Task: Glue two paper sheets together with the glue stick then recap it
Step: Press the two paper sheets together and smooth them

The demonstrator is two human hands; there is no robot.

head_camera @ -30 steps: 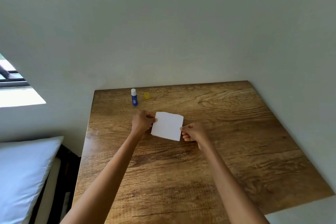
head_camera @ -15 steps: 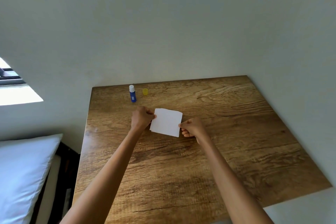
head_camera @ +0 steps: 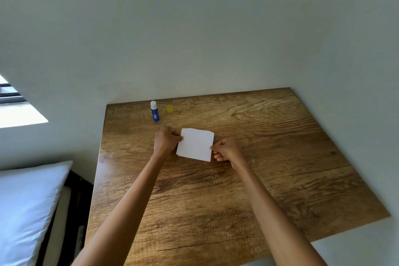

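Note:
White paper [head_camera: 195, 144] is held just over the wooden table [head_camera: 269, 147], near its middle. My left hand [head_camera: 166, 141] pinches the paper's left edge and my right hand [head_camera: 226, 150] pinches its right edge. I cannot tell whether it is one sheet or two stacked. A blue glue stick [head_camera: 154, 111] with its white top showing stands uncapped at the table's back left. Its yellow cap [head_camera: 170, 108] stands just to the right of it.
Walls close in behind the table and on its right. A bed with a white pillow [head_camera: 26, 207] lies to the left, below a window [head_camera: 13, 103]. The table's near edge runs across the lower right.
Both hands keep pinching the paper in the same place. The camera has tilted up a little, so everything sits slightly lower in view.

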